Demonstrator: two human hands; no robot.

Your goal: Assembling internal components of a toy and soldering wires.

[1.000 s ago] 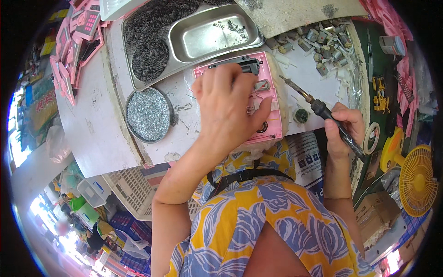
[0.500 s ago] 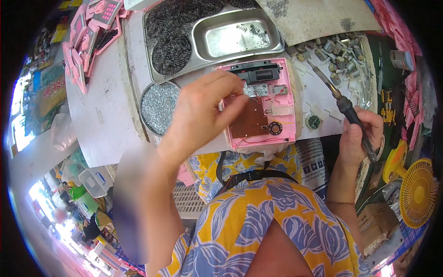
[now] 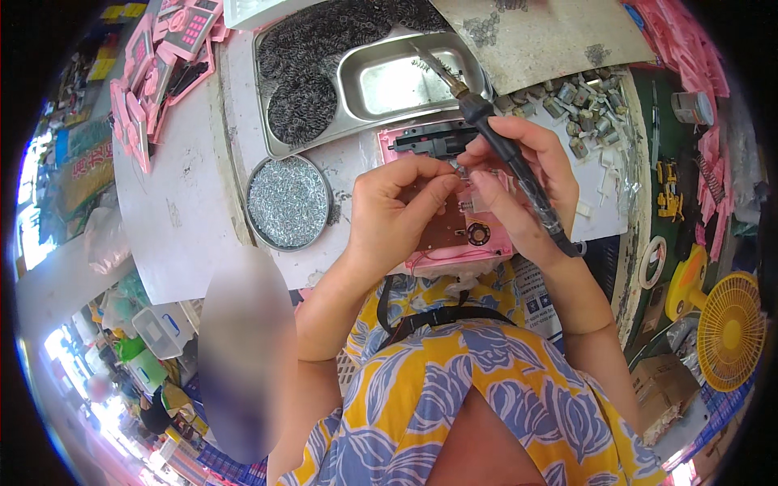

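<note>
Right now, at the middle of the frame:
Left hand: the left hand point(image 3: 397, 212) is closed in a pinch on a small clear part point(image 3: 463, 172) over the pink case point(image 3: 454, 235).
Right hand: the right hand point(image 3: 527, 182) grips a black screwdriver point(image 3: 502, 142), its tip pointing toward the upper frame, fingertips meeting the left ones.
Pink case: lying open on the tabletop point(image 3: 174, 211), brown board point(image 3: 442, 223) showing inside, a black piece at its top edge.
Progress: it looks mid-assembly; the case is not closed yet.
Supplies: round tin of small metal bits point(image 3: 288, 202) left of centre, metal tray point(image 3: 405, 77) above, pink cases point(image 3: 154, 73) stacked upper left.
</note>
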